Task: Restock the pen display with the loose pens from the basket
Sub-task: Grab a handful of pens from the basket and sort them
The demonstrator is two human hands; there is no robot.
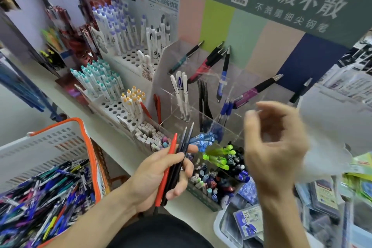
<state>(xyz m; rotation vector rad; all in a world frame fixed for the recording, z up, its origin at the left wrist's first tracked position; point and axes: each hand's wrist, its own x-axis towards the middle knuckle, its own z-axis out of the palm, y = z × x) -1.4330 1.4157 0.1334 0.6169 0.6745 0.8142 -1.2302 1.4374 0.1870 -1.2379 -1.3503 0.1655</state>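
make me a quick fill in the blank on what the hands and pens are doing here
1. The left hand grips a few dark pens and one pen coloured ____.
2. The right hand is raised over the clear display and holds ____.
3. The basket full of loose pens has a rim coloured ____.
4. The basket sits on the person's ____ side.

Missing words: red; nothing; orange; left
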